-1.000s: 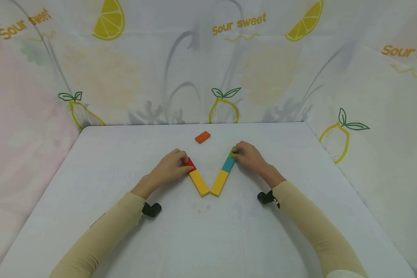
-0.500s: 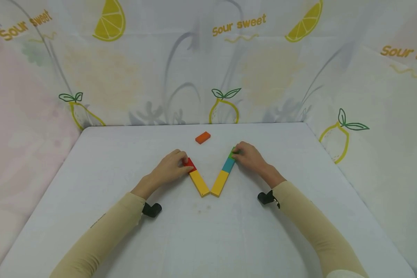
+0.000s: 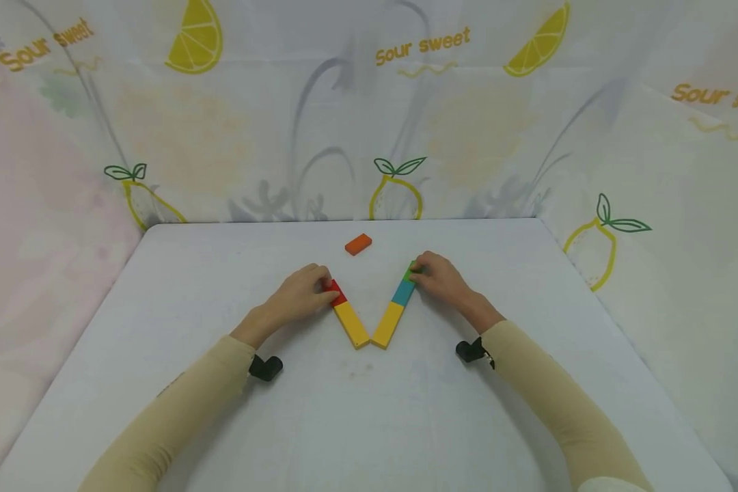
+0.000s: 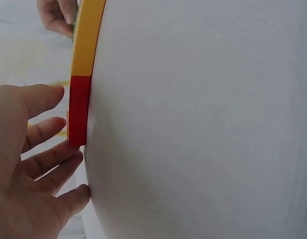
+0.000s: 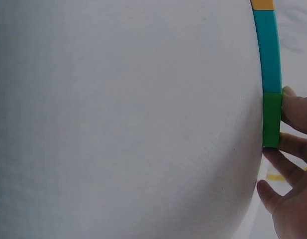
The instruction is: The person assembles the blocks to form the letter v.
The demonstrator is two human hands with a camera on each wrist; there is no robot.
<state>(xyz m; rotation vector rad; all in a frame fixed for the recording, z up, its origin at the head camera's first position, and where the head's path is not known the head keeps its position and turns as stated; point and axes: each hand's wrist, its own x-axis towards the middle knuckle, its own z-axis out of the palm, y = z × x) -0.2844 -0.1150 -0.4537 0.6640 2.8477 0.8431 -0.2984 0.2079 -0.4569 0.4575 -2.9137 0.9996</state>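
Note:
Two rows of flat blocks form a V on the table. The left row has a yellow block and a red block; my left hand is at the red one's far end. In the left wrist view its fingers are spread, with a small gap between thumb and red block. On the right, a yellow block, a blue block and a green block lie end to end. My right hand pinches the green block between thumb and fingers.
An orange block lies alone beyond the V, towards the back of the white table. A lemon-print cloth hangs behind the table. Black wrist cameras stick out below both wrists.
My left thumb has drawn back slightly to the left, so more of the red block shows. The right hand stays at the green block, and the blocks keep their layout.

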